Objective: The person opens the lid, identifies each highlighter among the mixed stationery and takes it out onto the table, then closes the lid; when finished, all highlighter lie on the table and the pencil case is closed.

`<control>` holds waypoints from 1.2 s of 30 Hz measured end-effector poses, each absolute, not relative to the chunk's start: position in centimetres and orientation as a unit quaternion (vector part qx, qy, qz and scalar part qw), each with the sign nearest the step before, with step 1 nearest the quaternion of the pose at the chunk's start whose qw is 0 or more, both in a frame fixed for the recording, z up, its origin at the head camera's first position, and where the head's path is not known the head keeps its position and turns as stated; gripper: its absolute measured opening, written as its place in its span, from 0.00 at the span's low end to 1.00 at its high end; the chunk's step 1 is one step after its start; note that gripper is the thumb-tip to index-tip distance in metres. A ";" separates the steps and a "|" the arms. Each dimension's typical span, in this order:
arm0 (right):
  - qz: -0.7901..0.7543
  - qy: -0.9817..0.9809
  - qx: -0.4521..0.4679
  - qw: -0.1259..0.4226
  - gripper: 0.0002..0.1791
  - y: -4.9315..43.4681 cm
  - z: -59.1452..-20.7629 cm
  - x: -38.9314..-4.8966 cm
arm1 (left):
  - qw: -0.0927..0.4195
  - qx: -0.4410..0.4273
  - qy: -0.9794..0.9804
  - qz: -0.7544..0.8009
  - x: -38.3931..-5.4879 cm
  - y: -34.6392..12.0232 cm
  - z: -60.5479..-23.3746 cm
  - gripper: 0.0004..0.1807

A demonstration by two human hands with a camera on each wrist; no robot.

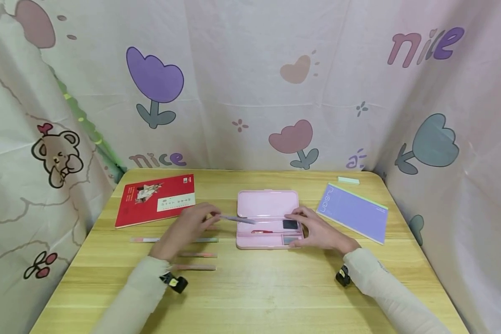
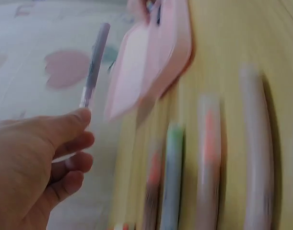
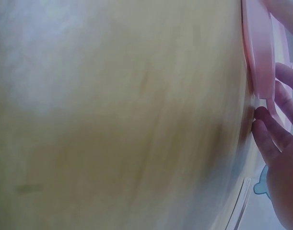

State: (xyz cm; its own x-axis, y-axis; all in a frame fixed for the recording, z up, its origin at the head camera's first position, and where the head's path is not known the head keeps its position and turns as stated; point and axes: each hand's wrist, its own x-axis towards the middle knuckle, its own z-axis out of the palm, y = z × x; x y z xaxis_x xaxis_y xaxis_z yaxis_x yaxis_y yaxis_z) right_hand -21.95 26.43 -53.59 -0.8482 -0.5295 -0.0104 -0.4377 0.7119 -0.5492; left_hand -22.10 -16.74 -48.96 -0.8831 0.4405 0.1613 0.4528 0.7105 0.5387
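My left hand pinches a slim greyish marker pen near one end, its other end over the open pink pencil case. In the left wrist view the marker pen points up from thumb and forefinger. My right hand holds the case's right end, thumb at the near edge and fingers at the hinge side. A small red item lies in the case's long compartment. A black block sits at the right, and a grey piece lies in the small front compartment.
Several marker pens lie on the wooden table by my left forearm. A red book is at the back left. A purple notebook lies at the right, with a pale green bar behind it. Printed curtains surround the table.
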 end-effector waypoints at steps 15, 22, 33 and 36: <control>-0.272 0.921 -0.265 0.083 0.54 26.4 -53.6 -21.9 | 0.105 -0.180 -0.956 -0.208 -17.6 -31.9 -50.1 0.10; -0.273 0.921 -0.266 0.077 0.54 26.4 -53.7 -21.9 | 0.131 -0.187 -0.951 -0.210 -15.9 -35.4 -52.4 0.12; -0.275 0.922 -0.261 0.082 0.54 26.3 -53.7 -21.9 | 0.116 -0.159 -0.961 -0.196 -14.7 -37.9 -54.4 0.13; -0.275 0.922 -0.261 0.080 0.54 26.3 -53.6 -21.9 | 0.110 -0.153 -0.962 -0.200 -14.7 -38.1 -54.7 0.13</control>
